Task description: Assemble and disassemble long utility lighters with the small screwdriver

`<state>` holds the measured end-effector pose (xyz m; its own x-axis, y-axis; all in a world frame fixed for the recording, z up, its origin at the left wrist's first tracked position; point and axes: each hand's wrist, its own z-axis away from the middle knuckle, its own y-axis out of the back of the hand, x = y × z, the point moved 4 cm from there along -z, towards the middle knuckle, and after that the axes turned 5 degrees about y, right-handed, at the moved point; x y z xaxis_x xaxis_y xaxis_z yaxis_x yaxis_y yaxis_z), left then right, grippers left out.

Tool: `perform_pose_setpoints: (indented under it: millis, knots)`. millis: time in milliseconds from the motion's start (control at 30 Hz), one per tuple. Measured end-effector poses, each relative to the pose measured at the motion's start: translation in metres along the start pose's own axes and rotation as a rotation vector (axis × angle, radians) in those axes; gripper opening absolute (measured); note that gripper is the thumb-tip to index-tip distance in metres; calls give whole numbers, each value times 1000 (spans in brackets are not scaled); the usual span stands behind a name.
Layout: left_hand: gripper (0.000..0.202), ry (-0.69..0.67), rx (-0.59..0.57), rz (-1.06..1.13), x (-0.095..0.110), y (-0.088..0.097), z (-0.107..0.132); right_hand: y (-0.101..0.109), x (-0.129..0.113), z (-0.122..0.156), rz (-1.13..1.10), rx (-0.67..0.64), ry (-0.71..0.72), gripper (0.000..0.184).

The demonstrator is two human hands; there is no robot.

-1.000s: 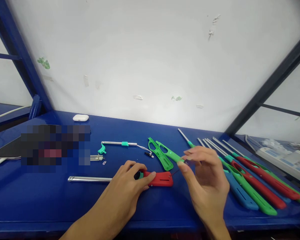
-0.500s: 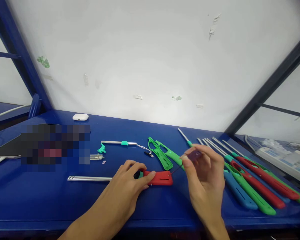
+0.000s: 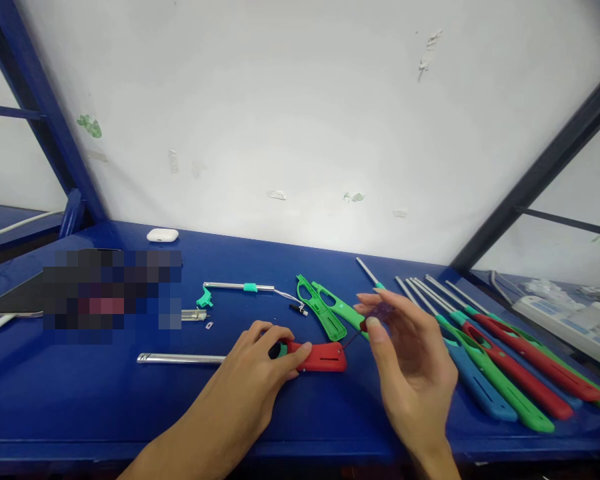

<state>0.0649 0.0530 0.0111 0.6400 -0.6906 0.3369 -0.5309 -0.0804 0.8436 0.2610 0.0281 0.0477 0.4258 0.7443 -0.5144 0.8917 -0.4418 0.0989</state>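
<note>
My left hand [image 3: 260,370] lies on the blue bench, fingers closed around the neck of a red lighter handle [image 3: 320,358] whose metal tube [image 3: 180,359] sticks out to the left. My right hand [image 3: 413,367] hovers just right of the handle, thumb and fingers pinched on a small dark translucent part [image 3: 380,312]. A thin dark wire [image 3: 350,341] runs from that part down to the red handle's end. Two green handle halves [image 3: 327,310] lie just behind.
A row of assembled red, green and blue long lighters [image 3: 500,353] lies at the right. A metal tube with a teal clip and wire [image 3: 245,287], a teal trigger [image 3: 204,297], a white earbud case [image 3: 163,235] and a tablet [image 3: 15,297] sit further left. A white power strip [image 3: 565,320] is far right.
My right hand raised the small dark part a little, then brought it back down and turned it between the fingertips. My left hand and the red handle stayed put.
</note>
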Motion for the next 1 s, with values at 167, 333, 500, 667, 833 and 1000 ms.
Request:
perform_pose_setpoints:
  millis: [167,333,500,667,833,1000]
  knots:
    - [36,12,-25,1,3,3,-1,1,-2,-2,15,58,107,40]
    - [37,27,-34,-6,3,3,-1,-3,5,2,-14,-15,-27,41]
    - [39,25,-43,-9,2,2,0,-3,2,0,-4,37,50,41]
    - [36,28,-35,12,2,2,0,-1,4,2,24,58,10,41]
    - [38,38,-48,11,2,2,0,-2,5,0,-4,28,-16,38]
    - [38,25,-44,-4,3,3,0,1,2,-2,0,152,25,35]
